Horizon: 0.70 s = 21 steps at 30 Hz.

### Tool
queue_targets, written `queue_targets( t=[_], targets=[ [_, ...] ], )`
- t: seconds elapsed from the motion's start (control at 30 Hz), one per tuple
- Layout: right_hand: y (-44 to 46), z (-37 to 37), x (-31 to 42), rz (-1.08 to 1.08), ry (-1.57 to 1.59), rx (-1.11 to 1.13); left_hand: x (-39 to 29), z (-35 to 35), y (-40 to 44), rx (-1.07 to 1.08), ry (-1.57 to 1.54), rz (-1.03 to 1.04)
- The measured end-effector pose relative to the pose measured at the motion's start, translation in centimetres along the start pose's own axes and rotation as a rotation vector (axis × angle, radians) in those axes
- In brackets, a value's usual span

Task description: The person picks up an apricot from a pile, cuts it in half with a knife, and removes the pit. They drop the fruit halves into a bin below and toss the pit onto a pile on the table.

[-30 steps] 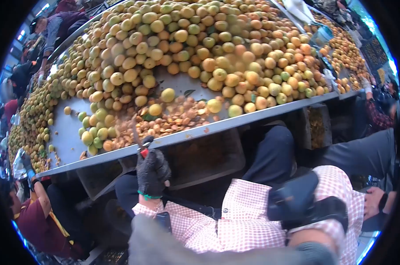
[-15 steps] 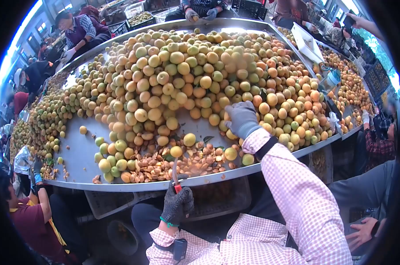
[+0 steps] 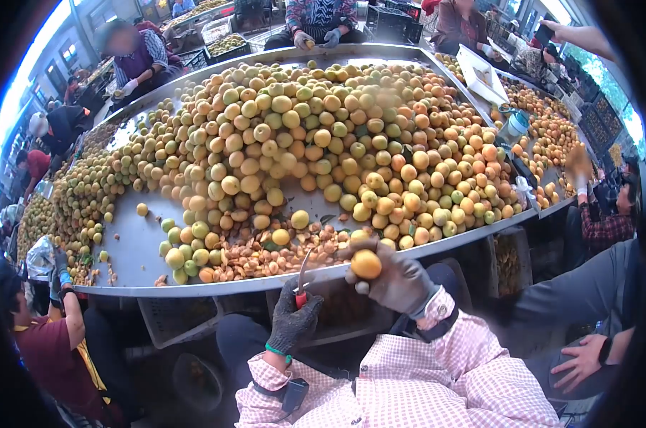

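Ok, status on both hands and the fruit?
Left hand gripping knife. Right hand holding one fruit, apart from knife. No obstacle visible between them.

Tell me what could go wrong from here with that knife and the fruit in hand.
The left hand holds a knife with its curved blade bare and pointing up; if the right hand came too close, the blade might nick its glove.
The right hand's grip leaves much of the round fruit uncovered, so it could slip out.
The pile looks loosely heaped, so fruit might roll toward the table's near rim.
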State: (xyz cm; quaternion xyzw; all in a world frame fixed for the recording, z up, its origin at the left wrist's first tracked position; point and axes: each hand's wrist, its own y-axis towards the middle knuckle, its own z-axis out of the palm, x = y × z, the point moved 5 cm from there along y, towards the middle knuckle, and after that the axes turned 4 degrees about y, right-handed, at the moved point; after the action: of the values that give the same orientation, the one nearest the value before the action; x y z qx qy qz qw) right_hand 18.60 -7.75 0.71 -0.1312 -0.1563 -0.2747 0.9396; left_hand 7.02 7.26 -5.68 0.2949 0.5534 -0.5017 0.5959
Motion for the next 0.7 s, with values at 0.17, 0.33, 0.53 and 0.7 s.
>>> queue_targets(
  t=[0.17,0.33,0.53,0.7],
  targets=[
    [-3.8,-2.6,-3.6,0.086,-0.536,-0.188,-3.0,2.5,-2.4,-0.078,0.577,0.488],
    [-6.0,-2.1,-5.3,-0.138,-0.592,-0.256,-2.1,5.6,-4.9,0.156,1.136,0.238],
    [-8.2,-2.1,-4.3,-0.039,-0.663,-0.281,-3.0,6.0,-6.5,0.111,0.68,0.102],
    [-9.3,-4.0,-4.5,-0.013,-0.355,-0.208,2.7,4.4,-6.0,0.154,0.671,0.34]
  ],
)
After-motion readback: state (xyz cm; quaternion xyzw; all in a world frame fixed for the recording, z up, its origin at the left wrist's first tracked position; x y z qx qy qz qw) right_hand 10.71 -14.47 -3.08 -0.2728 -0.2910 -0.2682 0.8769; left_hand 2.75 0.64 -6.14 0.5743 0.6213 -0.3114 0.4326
